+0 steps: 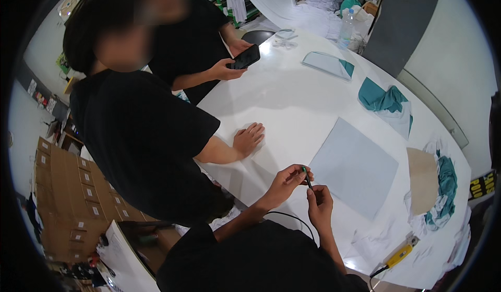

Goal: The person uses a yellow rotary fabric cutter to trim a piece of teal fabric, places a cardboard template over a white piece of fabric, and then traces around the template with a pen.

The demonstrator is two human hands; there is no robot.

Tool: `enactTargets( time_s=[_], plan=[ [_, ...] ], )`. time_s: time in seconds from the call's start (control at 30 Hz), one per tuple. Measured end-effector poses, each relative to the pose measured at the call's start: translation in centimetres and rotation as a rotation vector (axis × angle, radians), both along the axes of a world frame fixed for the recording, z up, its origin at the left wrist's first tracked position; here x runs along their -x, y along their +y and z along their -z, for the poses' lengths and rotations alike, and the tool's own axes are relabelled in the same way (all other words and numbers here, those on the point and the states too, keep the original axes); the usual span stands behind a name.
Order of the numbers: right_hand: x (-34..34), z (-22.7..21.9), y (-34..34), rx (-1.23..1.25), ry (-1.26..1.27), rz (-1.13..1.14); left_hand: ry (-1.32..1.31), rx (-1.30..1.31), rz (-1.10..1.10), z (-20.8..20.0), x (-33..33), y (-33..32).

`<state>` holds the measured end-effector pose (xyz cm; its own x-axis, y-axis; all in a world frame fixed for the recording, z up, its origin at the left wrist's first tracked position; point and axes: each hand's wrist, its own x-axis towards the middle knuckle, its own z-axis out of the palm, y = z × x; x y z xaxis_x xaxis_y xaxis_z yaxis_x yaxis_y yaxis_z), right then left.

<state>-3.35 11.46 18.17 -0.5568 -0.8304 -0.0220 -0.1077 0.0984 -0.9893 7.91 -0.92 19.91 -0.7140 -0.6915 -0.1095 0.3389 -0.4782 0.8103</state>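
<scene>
Above the near edge of the white table (282, 104), my two hands are close together. Between the fingertips of my left hand (282, 188) is a slim dark pen-like stick (309, 182) with a green part; its exact kind is too small to tell. My right hand (320, 204) pinches the lower end of the same stick. Just beyond my hands, a flat grey-blue square sheet (357, 166) lies on the table. A thin black cable (295, 218) curves below my hands, past my forearms.
A co-worker's hand (249, 139) rests flat on the table at left; another person holds a black phone (246, 57). Teal and white fabric (386, 101), a beige panel (421, 179) and a clear-topped piece (327, 65) lie rightward. A yellow corded tool (401, 253) lies near right.
</scene>
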Motion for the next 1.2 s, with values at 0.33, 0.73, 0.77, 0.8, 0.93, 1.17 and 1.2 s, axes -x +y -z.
enactTargets(
  time_s=[0.33,0.73,0.77,0.8,0.93,1.17,1.2],
  plan=[
    [0.7,0.2,0.3,-0.093,-0.03,-0.089,0.001,0.022,-0.135,2.1,0.1,-0.1],
    [0.7,0.4,-0.2,-0.06,0.089,-0.077,0.059,-0.056,-0.06,2.1,0.2,-0.8],
    [0.7,0.5,-0.2,-0.057,0.078,-0.08,0.068,-0.084,-0.05,2.1,0.1,-0.7],
    [0.7,0.5,-0.2,-0.055,0.067,-0.082,0.057,-0.073,-0.071,2.3,0.2,-0.5],
    [0.5,0.4,-0.4,-0.042,0.03,-0.103,-0.004,-0.027,-0.116,4.2,0.5,-0.3],
    [0.8,1.3,-0.3,-0.041,0.057,-0.145,0.067,-0.006,0.002,3.3,0.0,-0.6],
    [0.9,1.1,-0.3,-0.047,0.046,-0.153,0.066,-0.007,0.005,2.9,0.0,-0.7]
  ],
)
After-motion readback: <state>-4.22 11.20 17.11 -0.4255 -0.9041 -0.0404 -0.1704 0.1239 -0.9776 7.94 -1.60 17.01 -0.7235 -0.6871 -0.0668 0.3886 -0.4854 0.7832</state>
